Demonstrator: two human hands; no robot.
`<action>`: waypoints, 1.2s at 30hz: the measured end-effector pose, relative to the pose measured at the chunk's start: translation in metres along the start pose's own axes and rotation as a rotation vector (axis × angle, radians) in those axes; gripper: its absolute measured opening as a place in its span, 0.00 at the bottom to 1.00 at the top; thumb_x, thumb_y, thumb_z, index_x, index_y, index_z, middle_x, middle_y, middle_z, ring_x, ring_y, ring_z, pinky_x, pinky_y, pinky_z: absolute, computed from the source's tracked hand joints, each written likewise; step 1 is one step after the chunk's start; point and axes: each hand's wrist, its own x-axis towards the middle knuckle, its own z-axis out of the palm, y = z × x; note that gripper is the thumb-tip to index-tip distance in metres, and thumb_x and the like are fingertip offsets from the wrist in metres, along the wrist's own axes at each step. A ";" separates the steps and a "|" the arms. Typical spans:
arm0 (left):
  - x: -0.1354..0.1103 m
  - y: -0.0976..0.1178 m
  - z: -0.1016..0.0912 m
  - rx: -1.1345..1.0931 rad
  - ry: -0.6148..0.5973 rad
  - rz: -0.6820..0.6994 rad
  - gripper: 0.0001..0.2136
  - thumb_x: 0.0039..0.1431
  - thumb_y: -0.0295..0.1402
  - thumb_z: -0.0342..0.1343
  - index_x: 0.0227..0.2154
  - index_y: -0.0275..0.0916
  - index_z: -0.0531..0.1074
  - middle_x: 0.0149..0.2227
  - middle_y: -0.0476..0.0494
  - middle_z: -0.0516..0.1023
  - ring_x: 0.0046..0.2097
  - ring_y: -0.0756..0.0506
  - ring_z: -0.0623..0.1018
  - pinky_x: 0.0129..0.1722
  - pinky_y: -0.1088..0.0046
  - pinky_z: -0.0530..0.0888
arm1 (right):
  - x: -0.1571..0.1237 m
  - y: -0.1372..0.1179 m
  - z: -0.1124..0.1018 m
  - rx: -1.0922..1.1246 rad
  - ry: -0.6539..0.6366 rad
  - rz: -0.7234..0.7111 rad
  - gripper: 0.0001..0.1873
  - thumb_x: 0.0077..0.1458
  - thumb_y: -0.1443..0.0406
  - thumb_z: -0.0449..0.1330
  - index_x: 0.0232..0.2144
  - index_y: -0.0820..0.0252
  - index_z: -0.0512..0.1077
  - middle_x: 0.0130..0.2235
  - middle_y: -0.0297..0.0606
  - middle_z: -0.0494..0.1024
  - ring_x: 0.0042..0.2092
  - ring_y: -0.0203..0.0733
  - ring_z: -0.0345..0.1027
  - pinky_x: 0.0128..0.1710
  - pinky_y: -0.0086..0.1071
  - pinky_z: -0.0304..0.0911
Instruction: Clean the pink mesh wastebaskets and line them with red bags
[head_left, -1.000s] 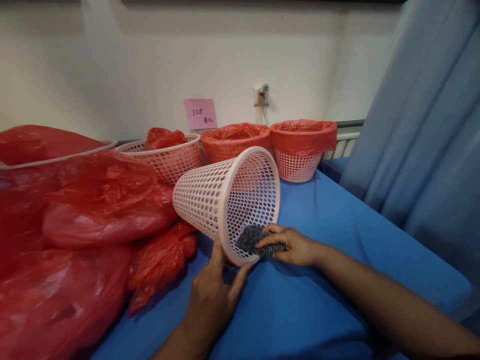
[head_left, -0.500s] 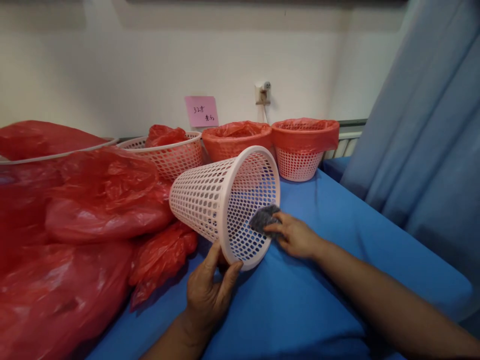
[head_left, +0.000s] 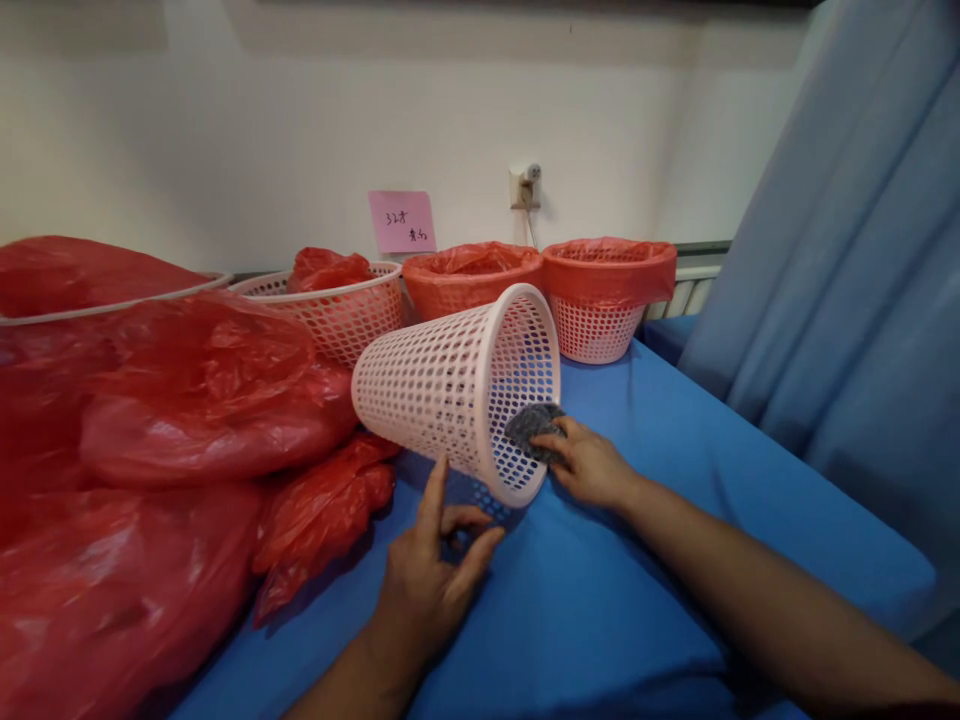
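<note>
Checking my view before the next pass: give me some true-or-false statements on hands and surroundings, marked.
1. The right hand holds the gray cloth. True.
2. The front basket stands upright. False: it is tipped over sideways.
3. The left hand is inside that basket. False: it is outside, near the rim.
4. The pink note is on the wall. True.
5. The curtain is red. False: it is blue.
</note>
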 end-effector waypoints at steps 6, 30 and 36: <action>-0.004 0.000 0.011 0.113 -0.079 -0.074 0.43 0.66 0.40 0.60 0.74 0.40 0.38 0.37 0.44 0.87 0.34 0.42 0.87 0.32 0.70 0.84 | -0.012 -0.019 0.008 0.540 -0.201 -0.302 0.31 0.56 0.68 0.65 0.62 0.49 0.71 0.57 0.43 0.69 0.61 0.49 0.65 0.63 0.46 0.63; 0.004 -0.007 -0.003 0.026 0.179 -0.004 0.30 0.66 0.35 0.60 0.69 0.40 0.60 0.38 0.47 0.85 0.34 0.47 0.85 0.37 0.74 0.83 | -0.013 -0.019 0.001 0.280 -0.164 -0.265 0.35 0.53 0.70 0.63 0.63 0.55 0.68 0.59 0.46 0.72 0.58 0.49 0.70 0.60 0.43 0.66; 0.000 -0.010 0.003 0.073 0.116 -0.064 0.39 0.62 0.39 0.64 0.72 0.39 0.53 0.34 0.47 0.86 0.30 0.45 0.86 0.33 0.72 0.84 | -0.017 -0.018 -0.011 0.518 -0.379 -0.334 0.45 0.48 0.61 0.73 0.67 0.51 0.63 0.66 0.48 0.65 0.67 0.56 0.60 0.65 0.50 0.59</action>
